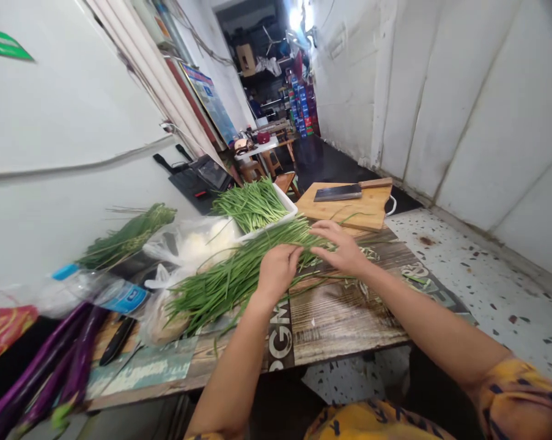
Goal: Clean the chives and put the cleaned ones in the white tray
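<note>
A long heap of garlic chives (225,284) lies across the table, with its pale stalk ends toward the cutting board. My left hand (278,272) is at the near side of the heap, fingers bent and pinched together around stalks; exactly how many is hidden. Just to its right, my right hand (342,249) hovers over the stalk ends with fingers and thumb apart. Loose trimmings (365,287) are scattered on the tabletop under my right wrist. Behind the heap, a white basin (285,201) holds more chives, lined up in one direction.
A cleaver (338,193) rests on a wooden cutting board (316,211) at the far right. Leftward are plastic bags (165,305), a water bottle (124,296), a black-handled knife (117,342), eggplants (80,354) and another green bundle (129,235). The table's front edge (349,354) runs before me.
</note>
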The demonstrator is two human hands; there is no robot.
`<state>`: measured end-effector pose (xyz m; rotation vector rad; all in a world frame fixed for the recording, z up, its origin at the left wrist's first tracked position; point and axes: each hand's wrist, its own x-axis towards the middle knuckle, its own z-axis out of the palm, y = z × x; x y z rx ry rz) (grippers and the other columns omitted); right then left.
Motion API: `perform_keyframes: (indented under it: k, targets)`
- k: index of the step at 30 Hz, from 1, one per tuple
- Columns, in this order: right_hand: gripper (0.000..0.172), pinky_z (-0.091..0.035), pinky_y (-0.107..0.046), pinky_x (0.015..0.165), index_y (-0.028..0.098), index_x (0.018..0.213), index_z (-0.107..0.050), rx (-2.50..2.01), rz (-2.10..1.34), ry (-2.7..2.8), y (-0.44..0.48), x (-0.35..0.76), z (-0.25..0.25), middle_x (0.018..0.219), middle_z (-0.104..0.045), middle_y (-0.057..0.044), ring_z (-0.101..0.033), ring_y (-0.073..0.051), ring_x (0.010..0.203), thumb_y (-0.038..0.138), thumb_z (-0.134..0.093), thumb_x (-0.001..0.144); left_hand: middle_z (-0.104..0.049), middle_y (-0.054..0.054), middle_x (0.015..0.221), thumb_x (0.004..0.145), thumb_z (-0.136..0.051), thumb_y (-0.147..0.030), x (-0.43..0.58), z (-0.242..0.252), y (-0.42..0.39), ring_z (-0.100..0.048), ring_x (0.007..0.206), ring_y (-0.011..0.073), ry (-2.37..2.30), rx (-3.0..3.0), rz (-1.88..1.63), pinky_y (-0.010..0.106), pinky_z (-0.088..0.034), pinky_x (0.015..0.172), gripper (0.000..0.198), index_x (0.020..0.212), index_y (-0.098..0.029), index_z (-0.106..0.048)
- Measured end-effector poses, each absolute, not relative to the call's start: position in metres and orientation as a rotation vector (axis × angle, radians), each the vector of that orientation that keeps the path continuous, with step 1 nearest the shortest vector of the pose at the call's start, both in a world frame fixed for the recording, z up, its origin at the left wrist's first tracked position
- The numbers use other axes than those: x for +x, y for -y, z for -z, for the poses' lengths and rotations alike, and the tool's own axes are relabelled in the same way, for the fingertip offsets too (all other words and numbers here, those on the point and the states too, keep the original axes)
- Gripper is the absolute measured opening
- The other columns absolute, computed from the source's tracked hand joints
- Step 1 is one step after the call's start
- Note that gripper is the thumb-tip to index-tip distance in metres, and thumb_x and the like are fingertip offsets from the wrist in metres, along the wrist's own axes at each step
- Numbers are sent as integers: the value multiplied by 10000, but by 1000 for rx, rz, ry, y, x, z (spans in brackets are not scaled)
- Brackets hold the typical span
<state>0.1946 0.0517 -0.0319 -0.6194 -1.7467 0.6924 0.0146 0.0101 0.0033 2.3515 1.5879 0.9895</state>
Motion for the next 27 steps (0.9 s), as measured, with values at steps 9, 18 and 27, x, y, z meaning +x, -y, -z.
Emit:
perform_keyframes:
  k: [9, 18, 27]
  targets:
    - [168, -479, -321, 808, 168, 733, -696, -1034, -506, 1774, -75, 197, 58, 882, -690, -64, -618, -179, 858, 226, -595, 853, -611, -3, 598, 860, -509, -344, 0, 22, -27, -542, 582, 137, -1446, 2057, -920, 243, -395, 584, 286, 799, -159, -718]
    - [300, -443, -324, 758, 144, 789, -714, -1270, -440, 1996, -72, 201, 55, 871, -661, -98, -570, -221, 853, 413, -777, 672, -654, 6, 659, 851, -510, -309, -1, 44, -33, -576, 647, 142, -1566, 1939, -1184, 254, -421, 664, 244, 784, -166, -696]
    - [382, -308, -225, 503, 158, 601, -581, -923, -1195, 1517, -50, 172, 57, 500, -453, 48, -381, -83, 496, 506, -611, 756, -470, -33, 571, 797, -589, -454, 10, 40, -25, -336, 469, 64, -1228, 1510, -1042, 213, -241, 470, 326, 734, -137, -631]
